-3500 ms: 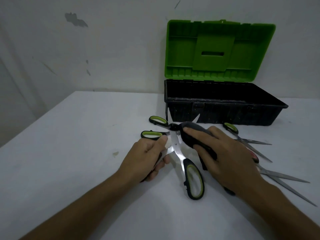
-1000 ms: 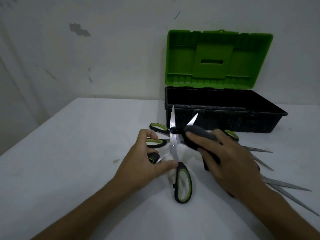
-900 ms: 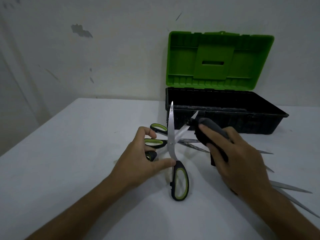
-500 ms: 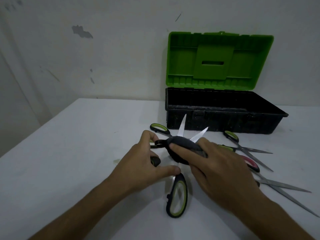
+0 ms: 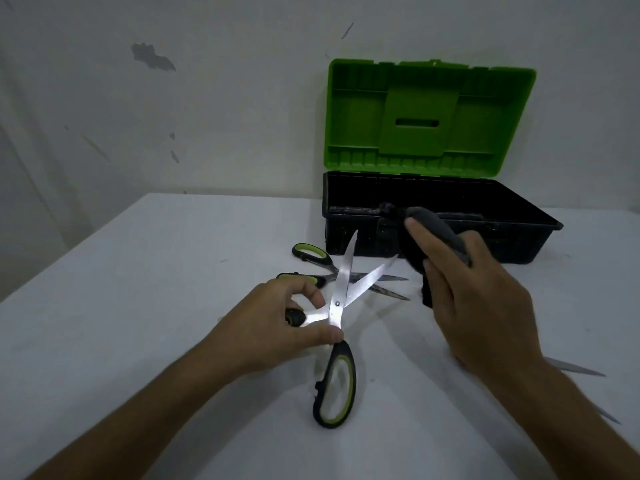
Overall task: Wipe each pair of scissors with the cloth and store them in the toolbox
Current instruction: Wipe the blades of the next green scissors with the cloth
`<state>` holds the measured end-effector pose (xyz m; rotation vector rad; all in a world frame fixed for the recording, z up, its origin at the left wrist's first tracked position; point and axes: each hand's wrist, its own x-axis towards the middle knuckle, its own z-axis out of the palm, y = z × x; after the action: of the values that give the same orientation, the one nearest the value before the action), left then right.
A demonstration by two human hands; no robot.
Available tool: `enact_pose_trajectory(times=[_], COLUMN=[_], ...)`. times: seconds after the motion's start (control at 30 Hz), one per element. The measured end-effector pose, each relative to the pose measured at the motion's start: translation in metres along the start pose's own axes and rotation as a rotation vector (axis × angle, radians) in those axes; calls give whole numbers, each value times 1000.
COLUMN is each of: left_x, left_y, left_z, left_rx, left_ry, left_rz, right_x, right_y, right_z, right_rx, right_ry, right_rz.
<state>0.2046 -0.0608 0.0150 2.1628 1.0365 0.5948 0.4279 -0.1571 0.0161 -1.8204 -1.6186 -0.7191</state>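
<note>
Two shiny blades splay from the scissors (image 5: 337, 306) the left hand (image 5: 277, 332) pinches in its grip.

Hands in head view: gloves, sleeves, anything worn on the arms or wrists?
Nothing worn that shows. The left hand and the right hand are both bare, no gloves. Both forearms are bare down to the bottom edge of the picture, so no sleeve cuffs are in view. No watch, bands or rings can be made out, though the light is dim.
</note>
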Motion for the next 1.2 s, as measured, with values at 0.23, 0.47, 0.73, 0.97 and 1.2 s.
enact_pose_trajectory(times=[0.23, 0.47, 0.73, 0.97, 1.2], left_x=[3, -2, -2, -4, -3], left_y=[-6, 3, 0, 7, 0], left_z=[1, -1, 1, 3, -3], left_rx=[-14, 38, 13, 28, -178], left_ry=[-39, -91, -71, -69, -260], left_rz=[128, 179, 187, 269, 147], right_x=[-14, -1, -11, -4, 5], right_y=[-35, 4, -29, -22, 33], right_z=[9, 5, -2, -2, -2], right_rx=[88, 33, 121, -25, 217], right_ry=[-324, -111, -225, -113, 49], right_rz=[-236, 88, -192, -49, -29])
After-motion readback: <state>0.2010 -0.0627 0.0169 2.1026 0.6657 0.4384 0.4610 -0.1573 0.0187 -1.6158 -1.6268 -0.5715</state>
